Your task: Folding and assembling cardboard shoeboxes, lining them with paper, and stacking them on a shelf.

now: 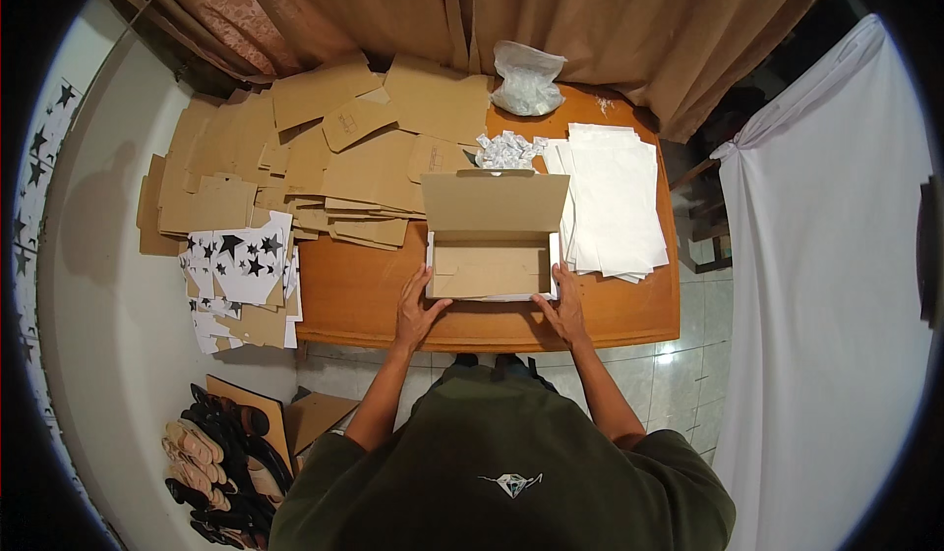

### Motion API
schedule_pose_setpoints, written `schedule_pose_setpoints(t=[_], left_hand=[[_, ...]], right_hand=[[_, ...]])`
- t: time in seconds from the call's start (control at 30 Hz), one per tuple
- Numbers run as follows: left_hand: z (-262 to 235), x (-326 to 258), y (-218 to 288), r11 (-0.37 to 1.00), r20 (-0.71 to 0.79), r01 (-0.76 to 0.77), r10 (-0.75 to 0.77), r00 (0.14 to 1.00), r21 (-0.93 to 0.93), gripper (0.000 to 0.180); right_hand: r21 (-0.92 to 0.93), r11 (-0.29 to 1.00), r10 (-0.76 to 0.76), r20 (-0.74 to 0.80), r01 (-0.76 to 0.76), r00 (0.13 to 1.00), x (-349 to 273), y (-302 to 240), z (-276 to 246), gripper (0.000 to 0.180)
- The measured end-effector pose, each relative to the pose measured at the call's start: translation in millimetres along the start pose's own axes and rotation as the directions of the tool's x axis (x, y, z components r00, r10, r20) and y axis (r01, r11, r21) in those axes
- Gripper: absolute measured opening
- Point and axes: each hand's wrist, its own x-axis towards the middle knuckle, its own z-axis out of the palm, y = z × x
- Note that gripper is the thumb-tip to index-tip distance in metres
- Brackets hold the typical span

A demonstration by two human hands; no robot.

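In front of me on the wooden table is a box (492,268) of brown cardboard with white outer sides. Its lid (496,202) stands raised at the back, and the inside shows bare brown card. My left hand (417,313) holds the box's near left corner, fingers along the side and thumb at the front edge. At the near right corner my right hand (565,307) grips it the same way. Just behind the lid lies a heap of small crumpled white pieces (508,150). To the right of the box is a stack of white paper sheets (616,202).
Flat brown cardboard pieces (364,173) pile up across the table's left and back. Star-printed card pieces (241,266) hang over its left edge. A clear plastic bag (528,81) stands at the back. Shoes (231,448) sit low at left; a white cloth (826,286) hangs at right.
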Motion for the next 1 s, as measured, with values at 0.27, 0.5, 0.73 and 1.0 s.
schedule_pose_setpoints(t=[0.27,0.5,0.73,1.0], left_hand=[[10,-3,-2,0.988,0.023,0.022,-0.025,0.999,0.154,0.057],[27,-10,-11,0.948,-0.075,0.057,-0.036,0.997,0.312,0.048],[17,-1,23,0.832,0.012,0.113,-0.142,0.990,0.543,0.051],[23,38,89,0.959,0.044,-0.233,0.229,0.972,0.162,0.062]], right_hand=[[0.004,0.995,0.104,-0.076,-0.104,0.992,-3,-9,16,0.067],[-0.176,0.981,0.048,-0.190,-0.082,0.981,2,-15,28,0.059],[-0.115,0.982,0.135,-0.119,-0.148,0.984,-4,-18,13,0.066],[0.017,0.975,0.219,-0.205,-0.220,0.954,-6,-31,-31,0.076]])
